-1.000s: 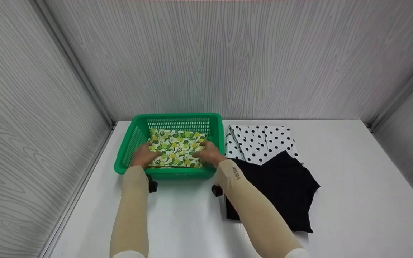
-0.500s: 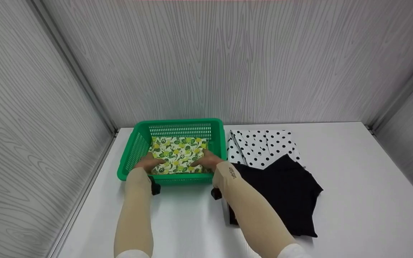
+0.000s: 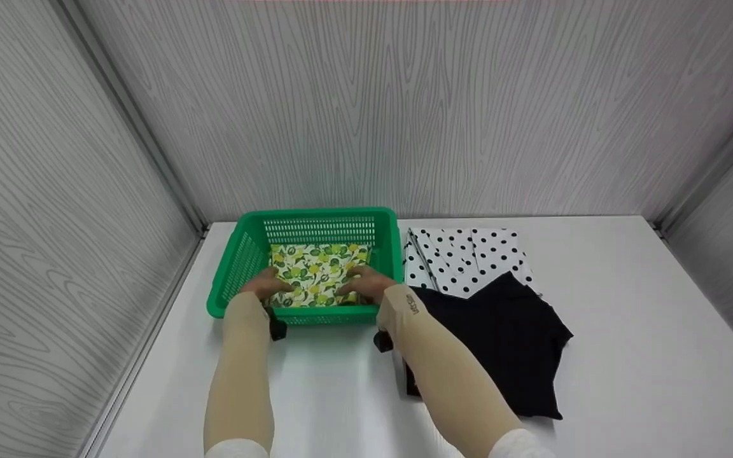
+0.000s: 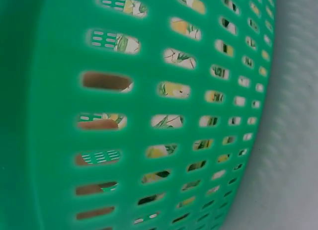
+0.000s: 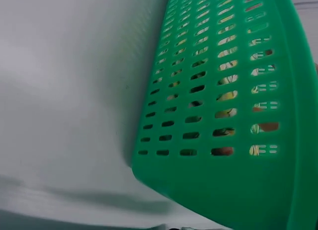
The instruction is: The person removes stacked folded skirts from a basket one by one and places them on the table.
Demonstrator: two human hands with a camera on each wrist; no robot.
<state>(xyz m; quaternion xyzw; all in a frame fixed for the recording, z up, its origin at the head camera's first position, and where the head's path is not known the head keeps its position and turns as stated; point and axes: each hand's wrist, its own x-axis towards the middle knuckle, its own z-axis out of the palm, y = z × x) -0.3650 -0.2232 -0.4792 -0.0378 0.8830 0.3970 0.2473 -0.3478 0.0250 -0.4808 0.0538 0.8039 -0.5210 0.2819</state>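
A green plastic basket stands at the back left of the white table. Inside it, flat on the bottom, lies a folded cloth with a lemon-and-leaf print. My left hand is in the basket at the cloth's left side, thumb extended over the print. At the right side is my right hand, its thumb and fingers spread over the cloth's edge. Both wrist views are mostly filled by the basket wall; only bits of skin and printed cloth show through the slots. Some fingers are hidden.
Right of the basket lies a folded white cloth with black dots. A black garment overlaps its front edge and lies partly beneath the right forearm. Grey wood-patterned panels enclose the table at the back and sides.
The lemon-print cloth sits lower in the basket than a second ago. Both hands have drawn slightly toward the basket's front, and their hold on the cloth's sides looks looser. The view shifted slightly.
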